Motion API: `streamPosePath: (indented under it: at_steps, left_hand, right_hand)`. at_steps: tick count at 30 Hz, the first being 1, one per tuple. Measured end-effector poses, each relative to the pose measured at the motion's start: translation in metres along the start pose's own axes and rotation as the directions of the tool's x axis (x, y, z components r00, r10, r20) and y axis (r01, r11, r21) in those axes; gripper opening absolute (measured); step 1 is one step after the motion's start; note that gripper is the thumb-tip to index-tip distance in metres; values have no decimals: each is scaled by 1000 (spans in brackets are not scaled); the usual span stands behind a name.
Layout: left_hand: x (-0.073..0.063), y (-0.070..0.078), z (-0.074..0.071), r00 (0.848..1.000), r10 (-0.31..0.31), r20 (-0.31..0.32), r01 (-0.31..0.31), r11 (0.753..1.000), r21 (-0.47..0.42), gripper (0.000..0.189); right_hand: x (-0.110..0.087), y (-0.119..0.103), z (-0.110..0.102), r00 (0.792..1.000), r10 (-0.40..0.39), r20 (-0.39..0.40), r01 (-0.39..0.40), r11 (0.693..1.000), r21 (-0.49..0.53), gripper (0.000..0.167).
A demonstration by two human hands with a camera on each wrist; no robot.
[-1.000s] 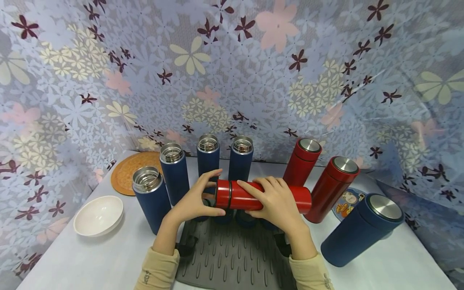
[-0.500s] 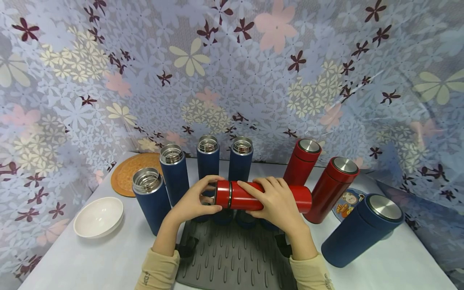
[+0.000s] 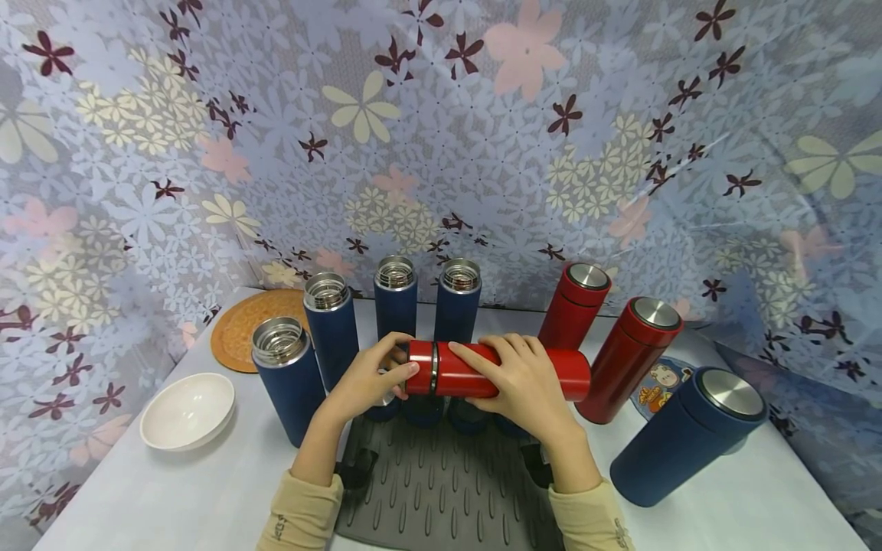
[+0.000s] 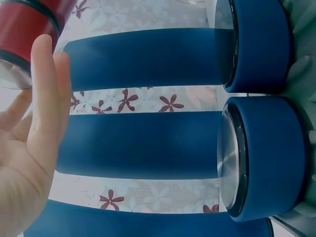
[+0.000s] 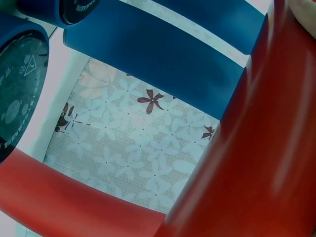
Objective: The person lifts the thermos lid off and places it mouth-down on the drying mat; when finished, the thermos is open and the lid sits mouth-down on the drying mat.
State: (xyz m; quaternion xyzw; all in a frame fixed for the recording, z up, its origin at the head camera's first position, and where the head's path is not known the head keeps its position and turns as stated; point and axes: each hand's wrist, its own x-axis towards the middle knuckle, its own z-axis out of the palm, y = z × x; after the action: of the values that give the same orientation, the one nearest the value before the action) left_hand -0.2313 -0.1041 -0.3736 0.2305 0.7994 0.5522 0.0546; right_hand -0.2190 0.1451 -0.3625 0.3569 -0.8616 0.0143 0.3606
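Note:
A red thermos point(image 3: 568, 375) is held on its side above a grey mat point(image 3: 441, 490). My right hand point(image 3: 527, 386) grips its body from above. At the other end my left hand point(image 3: 358, 383) grips the red lid point(image 3: 422, 367), thumb in front and fingers behind. A silver ring shows between lid and body. In the left wrist view the fingers point(image 4: 44, 94) touch the lid beside its silver end point(image 4: 12, 76). In the right wrist view only the right hand's edge point(image 5: 306, 15) shows on the thermos.
Several lidless blue thermoses point(image 3: 279, 344) stand behind and left. Small blue lids point(image 3: 423, 417) sit along the mat's back edge. Red thermoses point(image 3: 623, 360) and a lidded blue thermos point(image 3: 689, 436) stand right. A white bowl point(image 3: 189, 413) and a brown round mat point(image 3: 234, 337) lie left.
My left hand has drawn in from spread fingers to a grip on the lid, its thumb now higher. The silver ring by the lid shows more. The right hand has barely moved.

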Motion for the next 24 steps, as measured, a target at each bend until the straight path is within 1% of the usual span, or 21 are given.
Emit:
streamPosePath:
  at_steps: [4,7,11,12,14,16,18,19,21,24]
  left_hand:
    - [0,1,0,999,-34,-8,33,999,-5,45]
    - [0,2,1,999,-45,-21,45,999,-24,42]
    - [-6,19,1,996,-74,-57,71,996,-55,35]
    - [-6,21,1,994,-83,-64,79,995,-61,34]
    - [-7,23,1,992,-100,-76,95,993,-69,33]
    - [-5,17,2,991,-110,-81,104,992,-75,35]
    - [-3,9,2,985,-142,-101,131,986,-103,38]
    - [-2,8,2,980,-156,-120,143,983,-116,40]
    - [-3,7,1,967,-192,-164,170,975,-142,42]
    - [-4,7,-1,951,-223,-213,186,966,-178,43]
  right_hand:
    - [0,-1,0,1000,-6,0,6,1000,-7,82]
    - [1,-2,0,1000,-8,-3,8,1000,-9,82]
    - [1,-2,0,1000,-11,-13,11,1000,-11,82]
    - [1,-3,0,1000,-12,-16,12,1000,-11,82]
    - [1,-3,0,1000,-13,-24,13,1000,-11,83]
    - [2,-3,0,999,-14,-29,14,1000,-10,83]
    - [2,-3,0,999,-14,-31,14,1000,-13,83]
    - [2,-3,0,999,-12,-32,11,1000,-16,84]
    - [2,-2,0,999,-3,-37,2,1000,-23,84]
    - [1,0,-1,998,23,-64,-25,999,-27,85]
